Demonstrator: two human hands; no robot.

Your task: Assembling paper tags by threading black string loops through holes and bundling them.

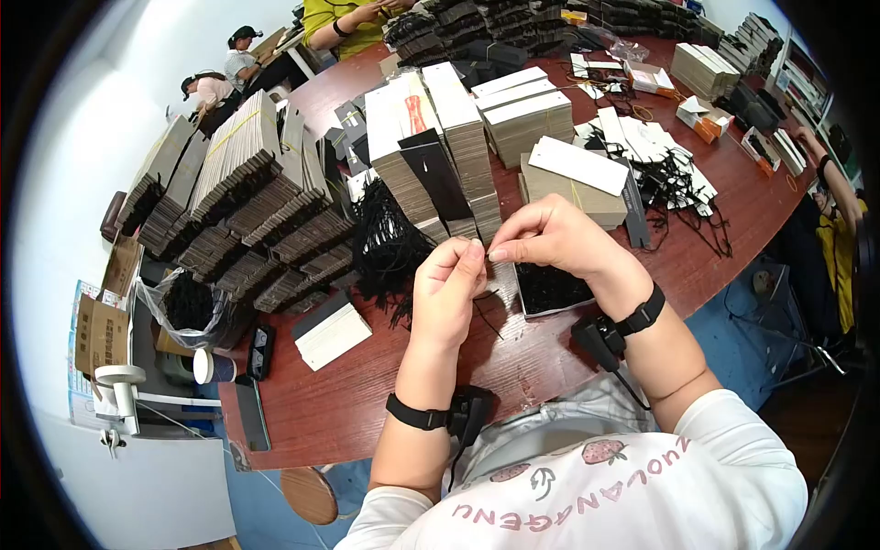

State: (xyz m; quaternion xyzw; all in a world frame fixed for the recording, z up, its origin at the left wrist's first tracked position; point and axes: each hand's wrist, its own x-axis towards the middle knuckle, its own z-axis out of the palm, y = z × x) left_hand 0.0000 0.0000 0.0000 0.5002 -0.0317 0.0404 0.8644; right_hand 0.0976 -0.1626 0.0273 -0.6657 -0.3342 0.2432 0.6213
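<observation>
Black cord (490, 324): thin, dangling below the pinch.
Left hand (449, 282): narrow pinch, contents hidden.
Right hand (550, 240): same, just beside.
Technique: light grip near cord end probably best.

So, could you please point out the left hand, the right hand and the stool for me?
Left hand (445, 282): head view, middle of the hand.
Right hand (559, 236): head view, back of the hand.
Stool (309, 496): head view, round wooden seat.

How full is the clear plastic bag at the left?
At least partly full: the clear plastic bag holds stringy black material, showing at its open top; depth hidden.
</observation>
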